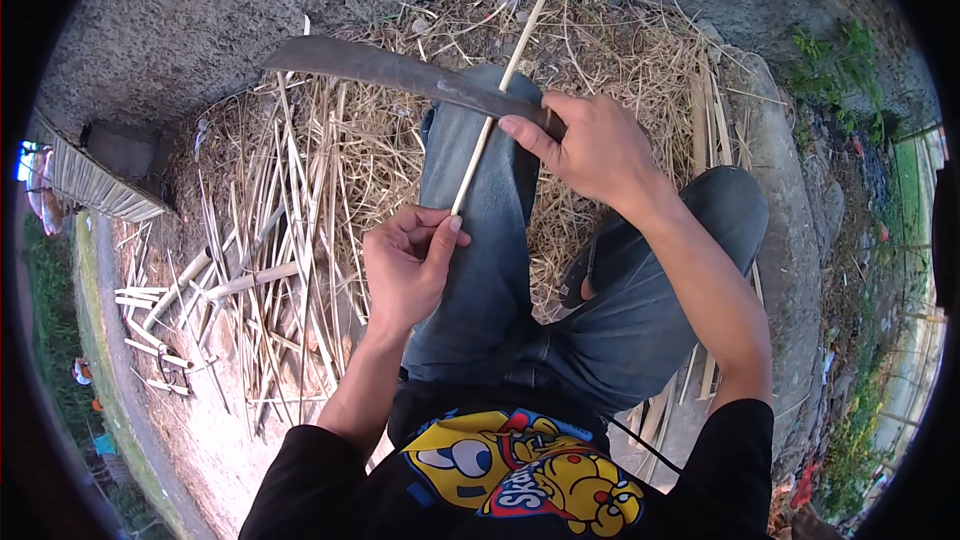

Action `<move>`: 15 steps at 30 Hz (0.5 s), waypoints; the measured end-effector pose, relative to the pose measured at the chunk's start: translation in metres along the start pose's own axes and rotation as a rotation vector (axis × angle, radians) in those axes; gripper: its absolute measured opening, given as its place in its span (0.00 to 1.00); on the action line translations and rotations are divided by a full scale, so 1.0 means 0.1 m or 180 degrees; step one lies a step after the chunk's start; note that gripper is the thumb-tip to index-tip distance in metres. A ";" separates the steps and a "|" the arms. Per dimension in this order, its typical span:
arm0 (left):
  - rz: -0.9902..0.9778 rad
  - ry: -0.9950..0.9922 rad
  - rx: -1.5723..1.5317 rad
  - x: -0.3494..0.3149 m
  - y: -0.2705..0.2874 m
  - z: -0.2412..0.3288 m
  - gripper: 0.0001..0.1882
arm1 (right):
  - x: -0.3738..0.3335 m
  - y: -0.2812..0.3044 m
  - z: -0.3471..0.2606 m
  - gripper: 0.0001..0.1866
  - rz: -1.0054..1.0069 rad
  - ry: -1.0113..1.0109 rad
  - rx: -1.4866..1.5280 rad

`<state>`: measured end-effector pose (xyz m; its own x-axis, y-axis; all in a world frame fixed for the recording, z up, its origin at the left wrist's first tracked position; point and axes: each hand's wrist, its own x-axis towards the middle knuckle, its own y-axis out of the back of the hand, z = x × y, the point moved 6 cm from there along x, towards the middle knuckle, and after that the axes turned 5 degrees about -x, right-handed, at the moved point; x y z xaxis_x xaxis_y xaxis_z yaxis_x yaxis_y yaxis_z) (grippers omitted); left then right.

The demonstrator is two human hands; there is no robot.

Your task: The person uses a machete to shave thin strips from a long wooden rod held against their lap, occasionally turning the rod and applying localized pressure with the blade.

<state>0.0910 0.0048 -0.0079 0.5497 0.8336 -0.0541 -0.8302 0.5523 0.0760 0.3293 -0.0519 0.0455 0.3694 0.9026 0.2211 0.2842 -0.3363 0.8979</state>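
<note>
A thin pale bamboo strip (525,35) slants across my raised left knee, its far end pointing up and away. Its near end is pinched between the thumb and fingers of my left hand (412,258). My right hand (596,147) grips a machete (400,72) at its handle, mostly hidden by the fingers. The broad dark blade extends to the left over my knee and crosses the strip, close to or touching it; contact cannot be made out for sure. Under both lies the blue jeans leg (470,240).
Many split bamboo strips (290,240) lie heaped on the ground to the left, with thicker bamboo pieces (250,280) and short cut lengths (150,345) beside them. Dry shavings (620,50) cover the ground ahead. A rough grey wall (240,0) stands beyond. More flat strips (712,120) lie at right.
</note>
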 end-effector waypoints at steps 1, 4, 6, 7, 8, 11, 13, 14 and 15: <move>-0.0005 0.0026 0.0009 0.01 0.01 -0.01 0.08 | -0.09 -0.11 -0.09 0.40 -0.0165 0.0204 -0.0014; 0.0016 0.0040 -0.0008 -0.02 0.04 -0.02 0.09 | -0.28 -0.20 -0.23 0.40 0.0031 0.0687 -0.0163; -0.0004 0.0097 -0.0018 -0.04 0.03 0.01 0.08 | -0.24 -0.10 -0.17 0.40 0.0325 0.0686 -0.0514; -0.0046 0.0081 0.0003 -0.04 0.02 0.00 0.08 | -0.13 -0.03 -0.07 0.40 0.0664 0.0623 -0.0385; -0.0049 0.0073 -0.0017 -0.05 0.01 0.00 0.08 | -0.01 0.02 0.03 0.40 0.0665 0.0629 -0.0406; -0.0069 0.0155 -0.0053 -0.08 0.01 -0.05 0.08 | 0.24 0.10 0.41 0.40 0.0240 -0.0575 0.0059; -0.0052 0.0200 -0.0096 -0.07 0.02 -0.06 0.08 | 0.12 0.00 0.28 0.40 0.0152 -0.0321 0.0122; -0.0043 0.0253 -0.0104 -0.07 0.03 -0.07 0.08 | 0.01 -0.09 0.17 0.39 0.0065 -0.0086 0.0219; -0.0080 0.0237 -0.0161 -0.06 0.00 -0.07 0.08 | -0.15 -0.14 0.06 0.38 0.0360 0.0304 -0.0027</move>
<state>0.0874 -0.0002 -0.0149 0.5636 0.8159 -0.1295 -0.8208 0.5707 0.0233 0.3254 -0.0620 0.0273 0.3127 0.8806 0.3559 0.2379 -0.4354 0.8682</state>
